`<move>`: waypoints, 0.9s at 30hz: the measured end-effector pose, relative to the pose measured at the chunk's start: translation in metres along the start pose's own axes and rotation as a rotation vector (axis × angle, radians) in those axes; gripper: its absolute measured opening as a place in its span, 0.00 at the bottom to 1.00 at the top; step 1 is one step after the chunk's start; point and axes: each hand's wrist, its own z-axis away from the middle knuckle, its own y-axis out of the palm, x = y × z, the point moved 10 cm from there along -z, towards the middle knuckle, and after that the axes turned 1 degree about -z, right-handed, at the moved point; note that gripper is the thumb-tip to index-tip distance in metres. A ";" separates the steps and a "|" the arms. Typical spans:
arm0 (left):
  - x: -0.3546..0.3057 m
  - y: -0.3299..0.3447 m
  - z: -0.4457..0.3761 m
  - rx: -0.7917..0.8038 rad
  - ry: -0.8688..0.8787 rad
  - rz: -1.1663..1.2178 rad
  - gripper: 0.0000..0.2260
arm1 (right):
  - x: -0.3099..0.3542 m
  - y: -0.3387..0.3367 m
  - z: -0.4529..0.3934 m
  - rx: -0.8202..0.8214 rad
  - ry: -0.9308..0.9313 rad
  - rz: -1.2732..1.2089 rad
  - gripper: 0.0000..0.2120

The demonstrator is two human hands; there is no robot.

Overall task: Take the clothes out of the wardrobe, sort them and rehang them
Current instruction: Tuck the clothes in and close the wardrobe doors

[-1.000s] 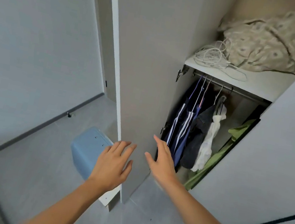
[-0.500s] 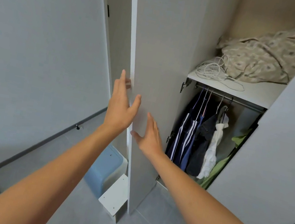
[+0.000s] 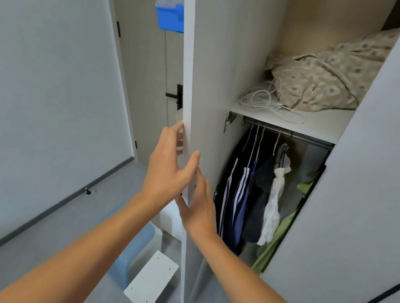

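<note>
Clothes [image 3: 252,195] hang on the rail [image 3: 287,134] in the lower wardrobe bay, under the shelf [image 3: 318,125], none taken out yet. I count dark blue striped pieces at left, a dark garment, a white one [image 3: 273,204], then green fabric [image 3: 284,227] partly hidden by the right door [image 3: 375,182]. Exact garment count: cannot tell, they overlap.

My left hand [image 3: 168,167] grips the free edge of the left wardrobe door [image 3: 217,74], thumb on the inner face, fingers wrapped round the outer side. My right hand [image 3: 200,204] lies flat on the inner face just below it, fingers straight, holding nothing. I'd say that pairing is there to control the panel: one hand pulls the edge, the other steadies it so it swings wide without bouncing.

Door stands roughly edge-on to me, so the bay is only half exposed. Judged step: opening up access before reaching the hangers. The right door covers the right part of the rail and probably needs opening too.

On the shelf sit a patterned quilt [image 3: 323,85] and a white cable coil [image 3: 264,101], not part of the sort as far as I can judge. On the floor by the door foot: a white panel [image 3: 151,284] and a pale blue bin [image 3: 135,252], close enough to trip over when I step back with the clothes.
</note>
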 end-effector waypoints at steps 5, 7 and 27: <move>-0.049 0.057 0.000 0.125 0.141 0.008 0.22 | -0.035 -0.072 0.022 -0.125 0.034 -0.058 0.26; -0.073 0.078 -0.018 0.140 0.225 -0.038 0.24 | -0.049 -0.104 0.025 -0.164 0.032 -0.026 0.25; -0.168 0.321 -0.134 0.171 0.607 -0.477 0.33 | -0.141 -0.299 -0.049 -0.278 -0.025 0.720 0.47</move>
